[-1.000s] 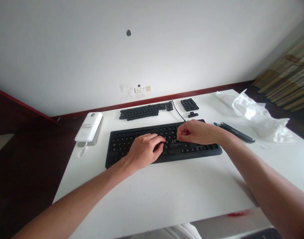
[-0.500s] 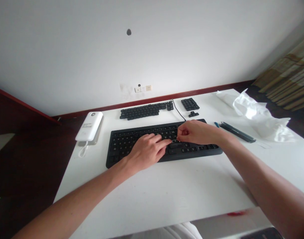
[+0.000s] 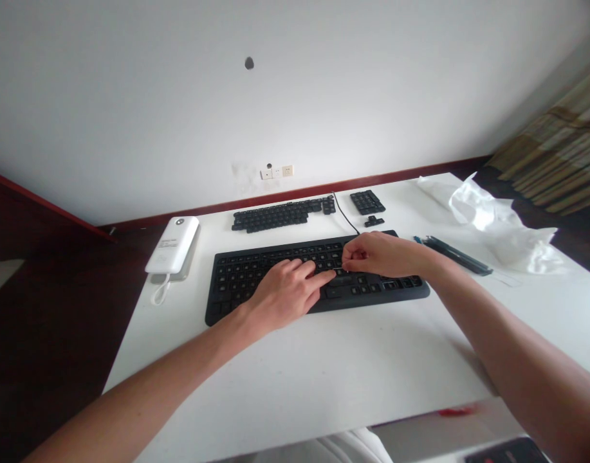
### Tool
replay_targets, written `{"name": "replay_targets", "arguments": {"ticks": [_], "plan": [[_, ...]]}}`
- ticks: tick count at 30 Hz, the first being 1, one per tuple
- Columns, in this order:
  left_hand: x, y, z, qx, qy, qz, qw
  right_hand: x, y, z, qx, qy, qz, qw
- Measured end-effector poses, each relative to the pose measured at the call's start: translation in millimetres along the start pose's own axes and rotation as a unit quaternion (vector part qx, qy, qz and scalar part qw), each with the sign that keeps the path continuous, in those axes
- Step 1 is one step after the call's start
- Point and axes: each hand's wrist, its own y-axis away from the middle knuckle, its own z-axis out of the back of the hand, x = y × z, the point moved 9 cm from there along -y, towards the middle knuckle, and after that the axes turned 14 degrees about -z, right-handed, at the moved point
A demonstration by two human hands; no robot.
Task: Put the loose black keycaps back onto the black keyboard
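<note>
I logged the black keyboard (image 3: 318, 270) lying flat on the white table (image 3: 323, 366), its cable (image 3: 345, 215) running away toward the wall. My left hand (image 3: 287, 292) rested on the middle of the key field, index finger extended toward the right hand, remaining fingers loosely curled; I could not tell whether it gripped anything. My right hand (image 3: 379, 254) sat over the right-centre keys with thumb and forefinger pinched nearly closed on something thin and dark at the fingertips; the item was too small to identify, though it resembled a wire clip or a keycap edge.

Hazards as I judged them:

- Pinch slip. The held piece was slender; any sideways pull could have let it spring out and drop between the keys.
- Tilted seating. Pressing one end before the other would likely have jammed the part or bent a wire.
- Keyboard creep. Only the left hand steadied the board; a hard push could have slid it on the smooth top.
- Stray parts. The row of loose keycaps (image 3: 282, 215), the keycap block (image 3: 368, 202) and a small keycap cluster (image 3: 374, 221) lay just behind the board; a forearm sweep would have scattered them.
- The pen (image 3: 451, 255) and crumpled plastic wrap (image 3: 492, 225) lay near the right forearm and could have snagged it. The white power bank (image 3: 173, 244) sat well apart on the left.
</note>
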Motion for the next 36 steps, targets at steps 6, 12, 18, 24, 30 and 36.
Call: {"name": "replay_targets", "arguments": {"ticks": [6, 12, 18, 24, 30, 36], "plan": [[3.5, 0.8, 0.6, -0.033, 0.019, 0.027, 0.999, 0.2, 1.3, 2.8, -0.028, 0.016, -0.016, 0.999], [3.3, 0.1, 0.9, -0.031, 0.019, 0.024, 0.999, 3.4, 4.6, 4.2, -0.048, 0.019, -0.010, 0.999], [2.3, 0.1, -1.5, -0.024, 0.014, 0.017, 0.999, 4.9, 5.3, 3.1, -0.055, 0.008, -0.018, 0.998], [2.7, 0.8, -1.4, -0.024, 0.018, 0.018, 0.999, -8.5, 2.3, 17.9, -0.092, -0.001, -0.016, 0.996], [0.4, -0.6, -0.4, -0.001, 0.009, 0.017, 1.000, -16.1, 8.4, 42.9, -0.173, 0.013, -0.012, 0.985], [-1.3, -1.6, 0.9, 0.003, -0.004, 0.022, 1.000, -0.6, 9.0, 28.9, -0.110, 0.032, 0.070, 0.991]]}}
